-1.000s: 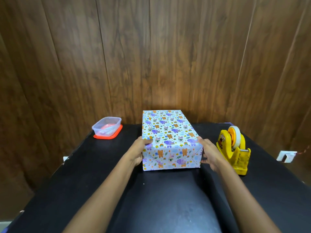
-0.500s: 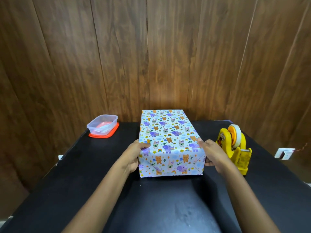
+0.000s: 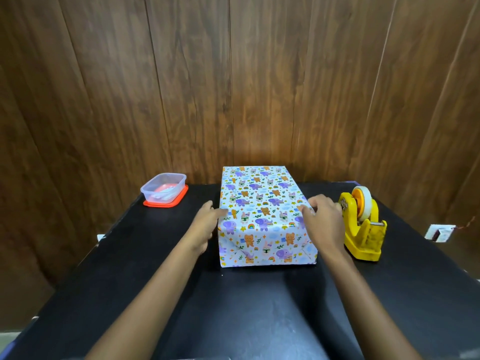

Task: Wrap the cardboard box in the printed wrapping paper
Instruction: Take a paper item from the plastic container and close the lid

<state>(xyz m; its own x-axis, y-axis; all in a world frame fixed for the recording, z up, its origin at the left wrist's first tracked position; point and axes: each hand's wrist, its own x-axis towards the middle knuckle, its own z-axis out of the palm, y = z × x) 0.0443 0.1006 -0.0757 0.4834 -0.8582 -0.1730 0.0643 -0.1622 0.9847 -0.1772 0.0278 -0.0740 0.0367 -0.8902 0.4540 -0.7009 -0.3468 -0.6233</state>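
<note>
In front of a brown wood-panelled wall (image 3: 233, 87), a wide black table (image 3: 155, 294) carries the long rectangular cardboard box (image 3: 262, 198). The box lies at the table's middle, running lengthwise away from the person. It is wholly covered by the white printed wrapping paper (image 3: 267, 246) with purple elephants and orange bears. No bare cardboard shows, and the near end is folded shut along neat diagonal creases. The left hand (image 3: 205, 227) rests against the box's left side by the top edge, its fingers fairly straight, touching rather than clasping. The right hand (image 3: 322, 224) curls its fingers over the top right edge and holds the box there. Just to the right of that hand stands a chunky yellow plastic tape dispenser (image 3: 363, 229) loaded with a pale roll. At the far left sits a small clear plastic container (image 3: 164, 188) on a red lid (image 3: 166, 203), well apart from the box. The wrapping looks all but finished, and the step in hand seems to be steadying the parcel and pressing its edges flat. The far end is hidden, so the next move probably calls for turning the box to check that fold. Any loose flap would need a strip from the dispenser.
</note>
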